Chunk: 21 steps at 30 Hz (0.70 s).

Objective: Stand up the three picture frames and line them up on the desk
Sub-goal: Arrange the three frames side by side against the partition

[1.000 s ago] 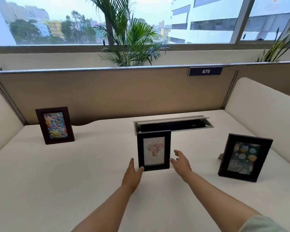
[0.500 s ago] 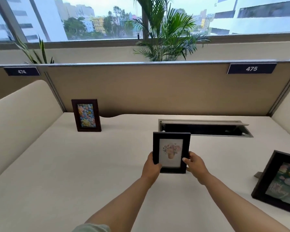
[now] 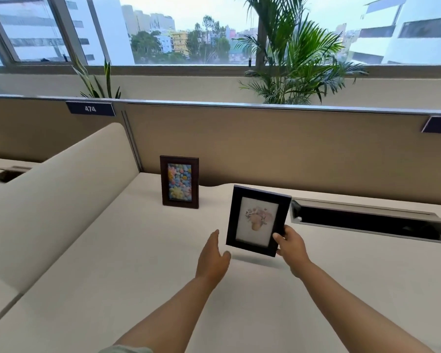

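A black frame (image 3: pixel 257 220) with a pale flower picture hangs tilted just above the cream desk (image 3: pixel 138 263), casting a shadow below it. My right hand (image 3: pixel 290 247) grips its lower right corner. My left hand (image 3: pixel 213 256) is open beside the frame's lower left corner, not touching it. A dark brown frame (image 3: pixel 180 182) with a colourful flower picture stands upright near the back partition, to the left. The third frame is out of view.
An open cable tray (image 3: pixel 367 221) with a raised flap is sunk into the desk at the right. A tan partition (image 3: pixel 265 149) closes the back; a cream padded divider (image 3: pixel 61 189) runs along the left.
My left hand has let go of the black frame, which now tilts in my right hand and has moved left toward the brown frame. The view has swung left, losing the third frame.
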{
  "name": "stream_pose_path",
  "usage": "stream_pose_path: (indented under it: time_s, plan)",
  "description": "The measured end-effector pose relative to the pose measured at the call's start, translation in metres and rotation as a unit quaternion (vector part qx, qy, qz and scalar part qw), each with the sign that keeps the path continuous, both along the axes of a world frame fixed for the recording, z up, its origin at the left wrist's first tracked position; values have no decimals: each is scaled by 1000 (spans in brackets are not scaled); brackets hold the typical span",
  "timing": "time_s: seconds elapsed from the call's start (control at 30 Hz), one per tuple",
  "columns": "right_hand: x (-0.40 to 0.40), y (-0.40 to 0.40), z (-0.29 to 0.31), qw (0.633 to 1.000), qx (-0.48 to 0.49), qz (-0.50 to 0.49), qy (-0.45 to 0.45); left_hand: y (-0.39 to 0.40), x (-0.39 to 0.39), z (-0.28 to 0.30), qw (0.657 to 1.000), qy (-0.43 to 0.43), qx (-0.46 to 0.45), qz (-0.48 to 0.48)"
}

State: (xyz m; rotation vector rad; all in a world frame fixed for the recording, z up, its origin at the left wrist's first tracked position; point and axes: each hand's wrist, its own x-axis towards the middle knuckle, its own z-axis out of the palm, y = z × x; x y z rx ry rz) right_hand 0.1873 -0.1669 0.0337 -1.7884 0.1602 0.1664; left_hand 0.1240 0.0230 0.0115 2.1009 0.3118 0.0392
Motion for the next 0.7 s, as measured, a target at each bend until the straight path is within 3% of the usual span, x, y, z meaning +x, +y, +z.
stream_pose_path:
  time_s: [0.17, 0.33, 0.47, 0.7]
  plan:
    - [37, 57, 3, 1000, 0, -19, -3, 88, 1, -37, 973, 49, 219, -57]
    - [72, 96, -1, 999, -2, -36, 5, 143, 6, -70, 932, 72, 335, -122]
    - [100, 115, -7, 999, -12, -46, 7, 157, 22, -81, 923, -14, 358, -139]
    - [135, 132, -16, 999, -14, -45, 16, 166, 64, -87, 914, -17, 366, -176]
